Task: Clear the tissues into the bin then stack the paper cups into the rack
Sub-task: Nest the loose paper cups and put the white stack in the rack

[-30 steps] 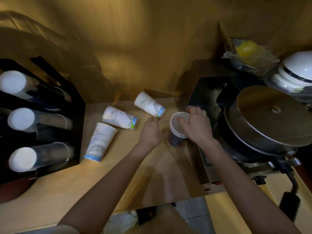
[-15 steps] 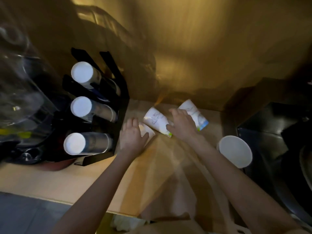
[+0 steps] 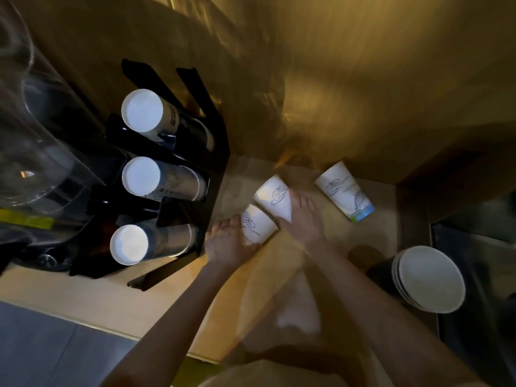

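While each hand grips a cup, left hand (image 3: 227, 243) on the near cup (image 3: 255, 226), right hand (image 3: 303, 216) on the one beyond (image 3: 273, 198), I'd nest them squarely; a third cup (image 3: 344, 191) lies right.

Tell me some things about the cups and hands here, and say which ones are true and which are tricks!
1. The left hand holds a white cup. True.
2. The right hand is empty. False: it grips another cup.
3. A third cup lies alone on the counter. True.
4. The black rack has no cups in it. False: three cup stacks lie in it.
5. The nested stack at right lies on its side. False: it stands upright.
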A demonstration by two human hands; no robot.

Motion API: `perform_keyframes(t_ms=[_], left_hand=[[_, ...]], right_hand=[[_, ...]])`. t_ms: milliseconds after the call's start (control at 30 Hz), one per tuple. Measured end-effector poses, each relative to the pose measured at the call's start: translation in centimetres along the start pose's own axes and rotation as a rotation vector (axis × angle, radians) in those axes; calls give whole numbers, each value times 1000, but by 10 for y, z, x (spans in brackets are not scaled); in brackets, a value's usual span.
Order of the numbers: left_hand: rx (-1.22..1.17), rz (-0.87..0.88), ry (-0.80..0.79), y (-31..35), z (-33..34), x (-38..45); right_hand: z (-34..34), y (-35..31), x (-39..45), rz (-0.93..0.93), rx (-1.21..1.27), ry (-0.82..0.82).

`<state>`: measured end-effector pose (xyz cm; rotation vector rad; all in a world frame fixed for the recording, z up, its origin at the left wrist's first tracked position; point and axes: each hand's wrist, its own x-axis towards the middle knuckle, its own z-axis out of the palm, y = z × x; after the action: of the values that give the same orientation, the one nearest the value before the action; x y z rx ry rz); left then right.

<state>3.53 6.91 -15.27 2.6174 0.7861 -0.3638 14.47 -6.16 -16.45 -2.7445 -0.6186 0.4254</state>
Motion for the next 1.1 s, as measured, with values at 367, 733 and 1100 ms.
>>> perform_keyframes(t_ms=[367, 733, 1100], left_hand=[[-581, 161, 193, 19, -8, -25], [-605, 222, 138, 26, 16, -21], [-660, 233, 119, 26, 14, -22]], right_hand=[[-36, 24, -7, 342, 724, 72], [-111, -1, -33, 82, 792, 341], [-62, -11, -72, -18, 862, 130]])
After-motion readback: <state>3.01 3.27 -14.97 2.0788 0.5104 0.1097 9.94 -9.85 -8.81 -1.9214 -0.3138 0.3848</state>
